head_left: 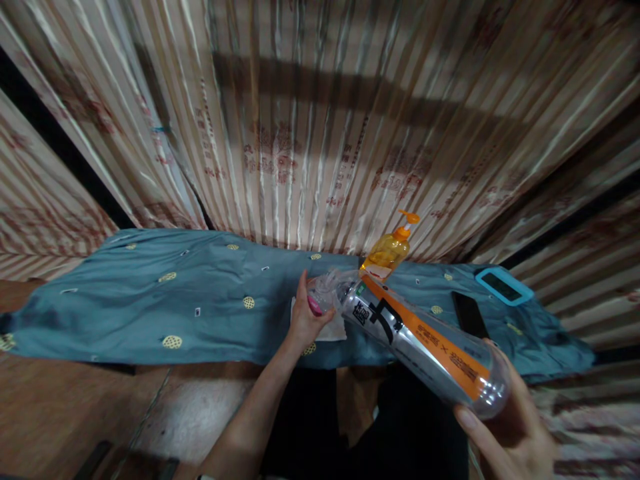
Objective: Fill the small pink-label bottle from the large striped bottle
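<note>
My right hand (pixel 515 420) is wrapped round the base of a large clear plastic bottle (pixel 415 333) with an orange and silver label. The bottle slants, its neck end pointing left toward my left hand (pixel 303 323). Between the fingers of that hand is a small clear container (pixel 320 290) with something pink at its lower side; its exact kind is hard to make out. The bottle's narrow end overlaps or meets this container, and whether they touch cannot be told. Below them a white sheet (pixel 337 330), perhaps paper or cloth, lies on the table.
A yellow pump bottle (pixel 387 252) stands behind the large bottle. To the right lie a black phone (pixel 469 313) and a light-blue framed device (pixel 504 285). A blue-green patterned cloth (pixel 130 300) covers the narrow table. Pleated curtains (pixel 310 133) hang close behind it.
</note>
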`<state>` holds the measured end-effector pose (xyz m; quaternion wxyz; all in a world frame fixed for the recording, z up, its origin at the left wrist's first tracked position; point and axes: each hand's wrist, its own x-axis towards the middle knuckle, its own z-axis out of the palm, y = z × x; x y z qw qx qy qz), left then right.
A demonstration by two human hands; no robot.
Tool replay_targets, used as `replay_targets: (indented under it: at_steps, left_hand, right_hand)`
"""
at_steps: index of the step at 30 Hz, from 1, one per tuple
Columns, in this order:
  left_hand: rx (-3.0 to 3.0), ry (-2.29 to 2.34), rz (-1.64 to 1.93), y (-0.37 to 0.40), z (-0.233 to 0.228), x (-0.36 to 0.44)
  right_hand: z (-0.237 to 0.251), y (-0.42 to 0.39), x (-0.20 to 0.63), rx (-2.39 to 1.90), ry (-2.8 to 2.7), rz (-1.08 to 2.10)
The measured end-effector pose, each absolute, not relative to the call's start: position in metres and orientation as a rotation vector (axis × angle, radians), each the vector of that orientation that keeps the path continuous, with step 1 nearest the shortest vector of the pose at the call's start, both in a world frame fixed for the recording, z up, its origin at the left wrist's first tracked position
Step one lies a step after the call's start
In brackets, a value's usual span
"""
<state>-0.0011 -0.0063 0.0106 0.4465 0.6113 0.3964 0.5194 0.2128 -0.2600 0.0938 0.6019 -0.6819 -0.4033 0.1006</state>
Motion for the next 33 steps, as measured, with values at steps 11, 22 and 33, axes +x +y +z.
replay_targets:
  at_steps: [11, 22, 33]
  left_hand:
    - [1.522, 0.980, 1.296, -0.0053, 0.0100, -0.0009]
    - [1.524, 0.974, 1.305, -0.0042, 0.0072, 0.0000]
    - [1.541, 0.990, 1.304, -0.0041, 0.0053, -0.0006]
  right_hand:
    - [0.0962, -0.2566, 0.2088, -1.560, -0.898, 0.266]
    - [0.0987, -0.2520, 0.2024, -1.554, -0.847, 0.221]
    - [0.0972, -0.2552, 0.2054, -1.566, -0.892, 0.251]
